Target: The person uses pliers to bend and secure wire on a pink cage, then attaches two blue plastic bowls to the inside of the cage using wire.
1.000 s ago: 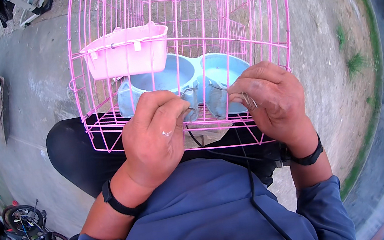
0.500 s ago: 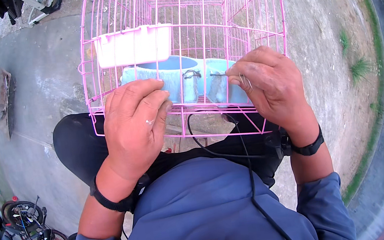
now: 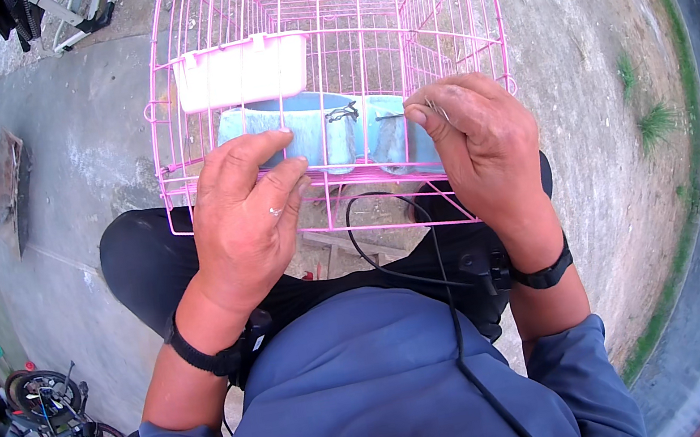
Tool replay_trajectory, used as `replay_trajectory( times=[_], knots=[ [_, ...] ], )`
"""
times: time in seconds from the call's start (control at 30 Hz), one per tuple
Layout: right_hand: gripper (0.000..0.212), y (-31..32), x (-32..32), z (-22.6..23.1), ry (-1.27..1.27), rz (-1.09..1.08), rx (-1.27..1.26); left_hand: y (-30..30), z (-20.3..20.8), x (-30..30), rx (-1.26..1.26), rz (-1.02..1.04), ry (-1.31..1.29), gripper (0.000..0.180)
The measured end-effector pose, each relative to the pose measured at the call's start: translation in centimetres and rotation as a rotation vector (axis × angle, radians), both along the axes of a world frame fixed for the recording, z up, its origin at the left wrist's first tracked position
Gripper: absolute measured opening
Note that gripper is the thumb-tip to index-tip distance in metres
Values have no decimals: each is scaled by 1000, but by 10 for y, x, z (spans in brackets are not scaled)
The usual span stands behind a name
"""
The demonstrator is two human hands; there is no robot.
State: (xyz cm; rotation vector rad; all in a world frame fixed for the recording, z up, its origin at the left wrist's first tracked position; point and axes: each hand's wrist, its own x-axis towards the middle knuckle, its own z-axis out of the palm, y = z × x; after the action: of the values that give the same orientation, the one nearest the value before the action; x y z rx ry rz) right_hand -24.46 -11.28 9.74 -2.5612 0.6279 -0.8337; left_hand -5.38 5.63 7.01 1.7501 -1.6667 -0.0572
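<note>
A pink wire cage (image 3: 360, 42) stands before me, its near edge over my lap. Low against its near bars sit blue plastic cups (image 3: 259, 125), side by side; dark wire ties (image 3: 342, 113) loop round the bars in front of them. To the left of the cups my left hand (image 3: 244, 207) is at the bars, thumb and forefinger apart with nothing seen between them. My right hand (image 3: 483, 140) is at the cage's near right side, thumb and forefinger pinched on a thin wire (image 3: 435, 108), whose ends stick out past the fingers.
A white plastic tray (image 3: 242, 73) hangs in the cage's left part. A black cable (image 3: 353, 227) loops between my body and the cage. Bicycles (image 3: 73, 423) stand at the lower left, a plank (image 3: 13, 192) lies on the concrete, and grass tufts (image 3: 655, 126) grow at the right.
The cage has shifted slightly away and left in view. My left thumb and forefinger have parted. My right hand has moved a little up and left, still pinching the wire.
</note>
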Motion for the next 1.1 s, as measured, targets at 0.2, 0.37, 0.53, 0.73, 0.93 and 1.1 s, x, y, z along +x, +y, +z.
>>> replay_trajectory(
  times=[0.2,0.37,0.53,0.73,0.93,1.1],
  knots=[
    [11,-4,-3,-3,-46,18,36,-1,-1,-2,16,-15,5,32],
    [13,-8,-7,-7,-73,36,48,-3,-1,-5,18,-27,23,30],
    [11,-10,-9,-5,-43,48,55,-4,-3,-5,-22,21,35,28],
    [6,-9,-14,-3,-2,30,57,2,-1,18,-78,175,-100,27],
    [5,-10,-11,-4,-1,26,25,2,-1,12,46,166,-175,26],
    [6,-10,-11,-6,0,28,20,2,3,6,134,188,-239,28]
  ],
)
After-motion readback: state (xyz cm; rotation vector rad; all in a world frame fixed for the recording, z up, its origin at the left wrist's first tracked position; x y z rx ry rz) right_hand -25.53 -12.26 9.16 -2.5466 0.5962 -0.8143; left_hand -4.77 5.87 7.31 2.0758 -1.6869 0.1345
